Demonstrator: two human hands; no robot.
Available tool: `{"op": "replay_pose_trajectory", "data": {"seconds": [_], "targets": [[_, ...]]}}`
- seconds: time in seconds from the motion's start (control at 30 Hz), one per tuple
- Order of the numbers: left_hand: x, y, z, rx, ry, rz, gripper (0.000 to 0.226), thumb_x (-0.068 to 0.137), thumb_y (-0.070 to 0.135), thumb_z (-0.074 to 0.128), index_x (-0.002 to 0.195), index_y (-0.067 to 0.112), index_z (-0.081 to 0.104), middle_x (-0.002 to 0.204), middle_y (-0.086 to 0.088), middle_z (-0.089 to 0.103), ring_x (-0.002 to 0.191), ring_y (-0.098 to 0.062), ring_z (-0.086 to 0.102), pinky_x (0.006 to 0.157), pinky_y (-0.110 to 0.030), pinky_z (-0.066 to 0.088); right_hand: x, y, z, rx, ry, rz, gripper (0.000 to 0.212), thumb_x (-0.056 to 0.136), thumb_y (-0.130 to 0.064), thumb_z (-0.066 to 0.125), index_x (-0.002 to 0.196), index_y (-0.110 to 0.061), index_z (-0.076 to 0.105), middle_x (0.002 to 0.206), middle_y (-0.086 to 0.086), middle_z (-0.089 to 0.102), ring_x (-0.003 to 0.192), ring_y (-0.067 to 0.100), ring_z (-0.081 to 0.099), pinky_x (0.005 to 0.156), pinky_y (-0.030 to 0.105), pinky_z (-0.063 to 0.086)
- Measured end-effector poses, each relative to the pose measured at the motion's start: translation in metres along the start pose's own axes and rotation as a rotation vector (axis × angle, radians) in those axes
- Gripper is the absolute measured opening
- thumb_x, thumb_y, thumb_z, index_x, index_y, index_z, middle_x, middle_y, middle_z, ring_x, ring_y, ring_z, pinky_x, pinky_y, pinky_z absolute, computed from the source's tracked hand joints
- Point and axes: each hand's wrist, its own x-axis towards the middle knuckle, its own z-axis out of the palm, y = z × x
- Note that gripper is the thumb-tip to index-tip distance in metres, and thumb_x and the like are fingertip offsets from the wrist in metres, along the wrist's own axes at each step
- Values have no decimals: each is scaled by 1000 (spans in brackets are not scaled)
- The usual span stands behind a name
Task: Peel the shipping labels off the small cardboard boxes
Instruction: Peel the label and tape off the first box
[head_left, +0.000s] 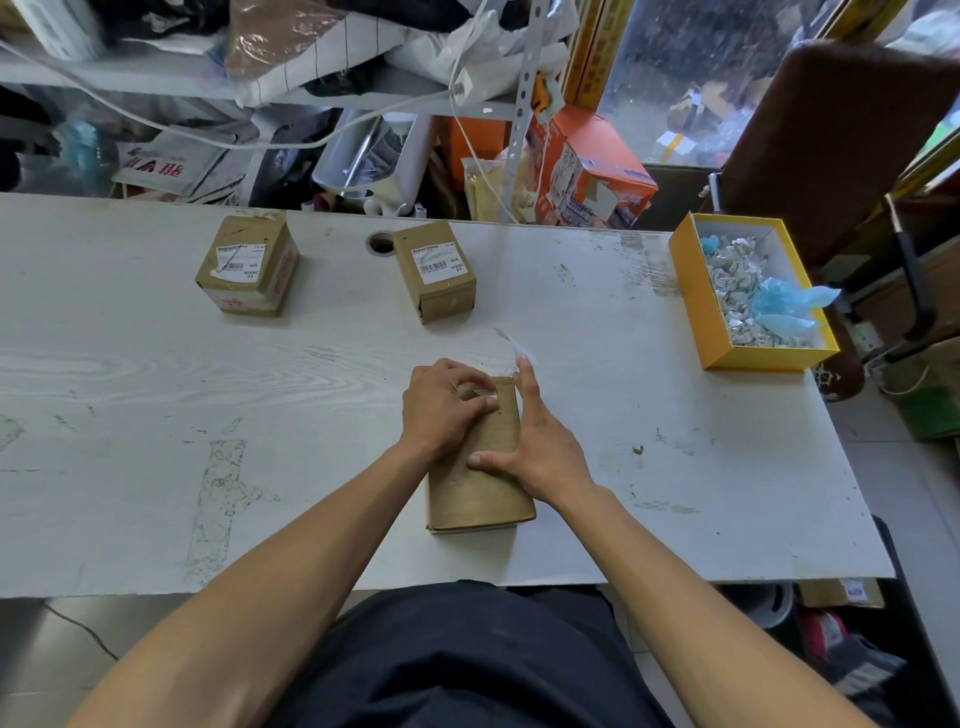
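Near the frame's centre, a cardboard box (478, 467) lies on the white worktop (156, 389). The left hand (447, 408) picks at a scrap of label at the box's far end, its grip pinched on it. The right hand (535, 441) steadies the box, fingers extended, thumb pressed on top; a thin strip (511, 345) seems to trail from its fingertips. This box looks almost stripped. Two boxes remain, one at upper left (248, 265) and one at upper centre (435, 270), each still labelled. At the right, a yellow tray (696, 306) holds crumpled scraps. Beyond the scuffed worktop, shelves hold cluttered bags and cartons.
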Motion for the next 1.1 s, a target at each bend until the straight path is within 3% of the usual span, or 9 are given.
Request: {"op": "replay_pose_trajectory", "data": {"seconds": [0.1, 0.33, 0.7, 0.97, 1.1], "targets": [[-2, 2, 0, 35, -6, 15, 7, 76, 33, 80, 76, 34, 73, 102, 13, 61, 114, -19, 49, 93, -40, 44, 0, 0, 0, 15, -1, 15, 133, 63, -60, 81, 144, -46, -24, 157, -6, 31, 127, 27, 52, 93, 42, 49], [-1, 0, -5, -30, -22, 65, 7, 75, 41, 73, 76, 46, 68, 101, 14, 65, 106, -18, 58, 91, -48, 49, -1, 0, -1, 31, -1, 15, 133, 64, -58, 81, 145, -47, -23, 158, -7, 29, 128, 26, 51, 95, 41, 48], [11, 7, -4, 203, -4, 188, 5, 84, 31, 71, 85, 30, 75, 96, 6, 69, 93, -18, 61, 84, -44, 48, -2, -2, -3, 41, 20, -10, 131, 64, -53, 83, 144, -51, -20, 156, -9, 32, 127, 26, 52, 92, 39, 47], [10, 4, 8, 393, 40, 259, 13, 95, 26, 59, 97, 22, 72, 105, 4, 65, 99, -19, 60, 103, -50, 36, -3, -2, -2, 28, 22, -9, 130, 64, -56, 82, 145, -51, -21, 156, -10, 33, 125, 27, 53, 90, 42, 50], [11, 4, 12, 494, 38, 261, 17, 97, 23, 52, 100, 19, 67, 109, 2, 61, 102, -21, 58, 108, -46, 31, -2, -2, -1, 33, 20, -4, 131, 62, -58, 82, 146, -51, -19, 156, -11, 32, 124, 27, 54, 91, 44, 51]]}}
